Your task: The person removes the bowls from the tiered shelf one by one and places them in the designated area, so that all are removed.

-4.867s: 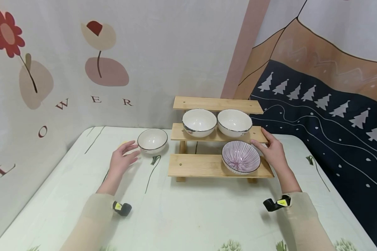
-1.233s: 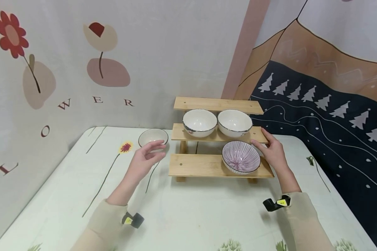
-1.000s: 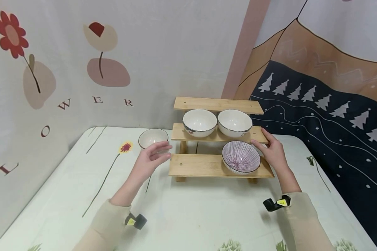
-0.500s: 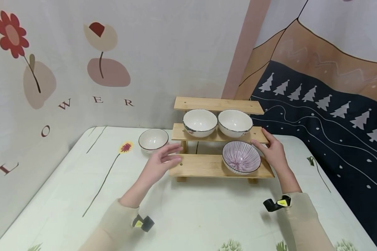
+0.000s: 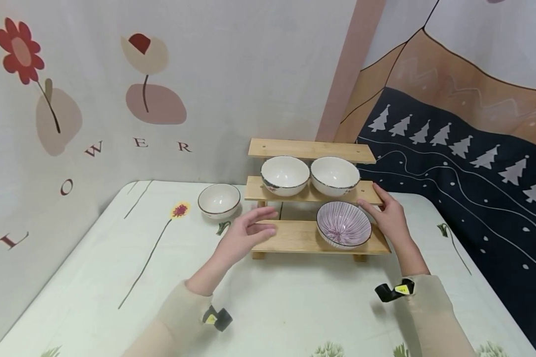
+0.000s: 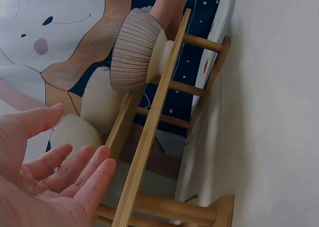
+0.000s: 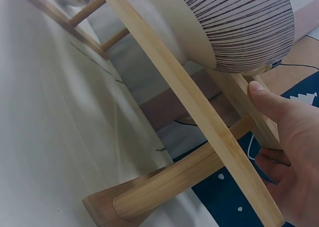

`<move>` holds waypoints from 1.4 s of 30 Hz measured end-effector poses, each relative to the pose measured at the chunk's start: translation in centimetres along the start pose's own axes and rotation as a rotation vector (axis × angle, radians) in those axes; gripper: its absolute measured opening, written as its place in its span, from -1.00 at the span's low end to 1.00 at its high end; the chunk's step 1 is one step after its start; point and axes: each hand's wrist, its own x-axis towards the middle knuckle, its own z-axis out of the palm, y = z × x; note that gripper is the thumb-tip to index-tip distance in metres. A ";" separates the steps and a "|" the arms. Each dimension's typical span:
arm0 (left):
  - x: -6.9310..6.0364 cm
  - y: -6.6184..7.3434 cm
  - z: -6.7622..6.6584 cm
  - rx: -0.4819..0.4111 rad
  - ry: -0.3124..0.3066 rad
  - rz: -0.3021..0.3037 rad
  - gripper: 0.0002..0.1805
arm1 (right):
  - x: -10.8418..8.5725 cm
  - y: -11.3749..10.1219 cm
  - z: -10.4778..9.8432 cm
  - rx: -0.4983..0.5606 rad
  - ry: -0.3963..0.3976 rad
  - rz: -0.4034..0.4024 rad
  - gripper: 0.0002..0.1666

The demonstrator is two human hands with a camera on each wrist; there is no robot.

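A three-step wooden display rack (image 5: 311, 150) stands on the table. My right hand (image 5: 391, 219) grips the right end of its middle step, thumb on top and fingers curled below in the right wrist view. My left hand (image 5: 244, 237) hovers before the left end of the bottom step, fingers spread and holding nothing. A purple-striped bowl (image 5: 344, 224) sits on the bottom step, near the right hand. Two white bowls with dark rims, a left one (image 5: 285, 174) and a right one (image 5: 335, 174), share the middle step. The left hand hides part of the bottom step.
Left of the rack, a smaller white bowl (image 5: 219, 200) with a dark rim rests on the flower-printed tablecloth (image 5: 295, 302). A printed cloth backdrop (image 5: 232, 74) hangs close behind the rack. Wooden legs and crossbars (image 6: 187, 87) run under the steps.
My left hand has moved right from beside the small white bowl, passing in front of it, to the bottom step's left end. The right hand, rack and bowls have stayed in place.
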 end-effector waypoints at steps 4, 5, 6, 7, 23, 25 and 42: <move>0.3 0.1 0.8 -0.001 -0.019 0.014 -0.40 | 0.0 -0.1 0.0 0.001 0.001 0.003 0.05; 0.4 0.2 1.0 -0.003 -0.024 0.019 -0.41 | -0.1 -0.1 0.0 -0.001 0.002 0.003 0.04; 0.4 0.3 1.2 -0.003 -0.027 0.017 -0.40 | -0.1 -0.1 0.0 -0.001 0.002 0.004 0.04; 0.5 0.3 1.5 0.000 -0.030 0.022 -0.41 | -0.1 -0.1 0.0 -0.004 0.001 0.005 0.04; 1.8 0.5 4.6 -0.016 -0.062 0.011 -0.41 | -0.1 -0.1 0.0 -0.022 -0.002 0.002 0.04; 1.9 0.5 5.0 -0.024 -0.064 0.007 -0.42 | -0.2 -0.1 0.0 -0.025 -0.002 0.002 0.04; 2.7 0.6 7.2 -0.032 -0.078 0.017 -0.39 | -0.2 -0.2 -0.1 -0.023 -0.002 -0.003 0.03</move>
